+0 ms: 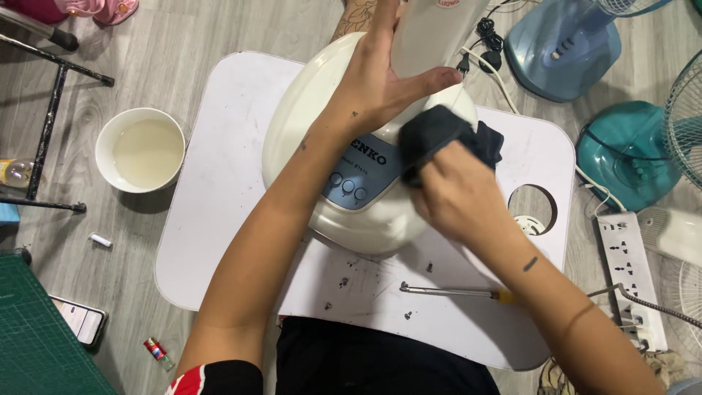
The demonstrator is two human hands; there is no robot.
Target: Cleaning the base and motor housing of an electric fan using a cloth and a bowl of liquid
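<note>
Grey wood-grain floor, carrying a low white surface (pixel 219 183) with rounded corners and a round hole near its right edge. On the surface: one cream fan base (pixel 322 139), domed, with a blue button panel (pixel 358 179) facing the person. Left hand (pixel 380 80): wrapped around the cream upright column (pixel 431 29) rising from the base, thumb across its front, steadying it. Right hand (pixel 457 194): closed over a dark cloth (pixel 439 135), pressed to the top of the dome beside the column. Judged method: keep the column braced, wipe in short strokes and keep moisture off the buttons. Also present: screwdriver (pixel 453 292) and dark specks on the surface near the person; white bowl of cloudy liquid (pixel 140 150) on the floor, left; power strip (pixel 632 274), right; blue fan base (pixel 563 47) and teal fan base (pixel 625 157), upper right.
</note>
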